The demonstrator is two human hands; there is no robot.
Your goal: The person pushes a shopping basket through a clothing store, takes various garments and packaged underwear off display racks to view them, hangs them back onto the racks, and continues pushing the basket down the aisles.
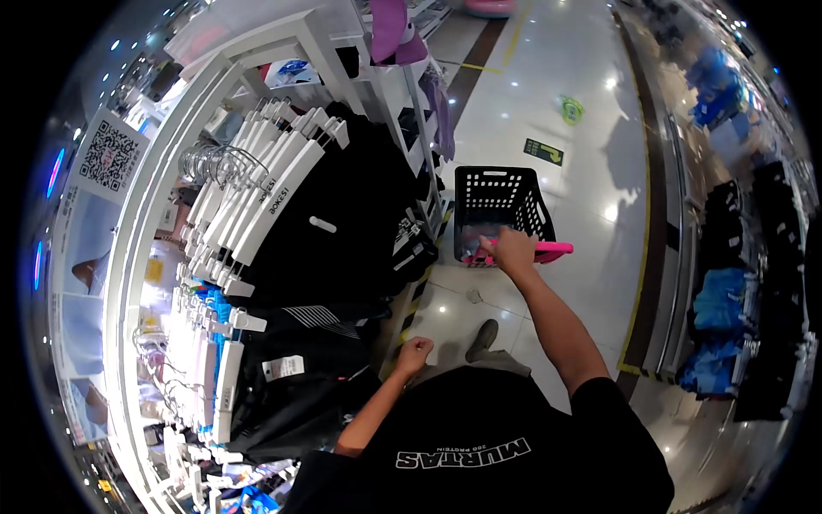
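My right hand (514, 250) is wrapped round the pink handle (552, 249) of a black shopping basket (498, 182) with perforated walls. Something bluish and see-through lies in the basket, partly hidden by the hand. My left hand (415, 354) hangs low at my side with its fingers curled in, and no object shows in it. Nearest to that hand are black garments (295, 385) on white hangers (227, 377), apart from the fingers. More black clothes (342, 188) hang above them on white hangers (257, 214).
A white display rack (128, 291) with a QR-code sign (110, 154) stands on the left. Blue swimwear (719, 304) and dark clothes hang along the right. Between them runs a shiny tiled aisle (591, 283) with a green arrow sticker (544, 152) on the floor.
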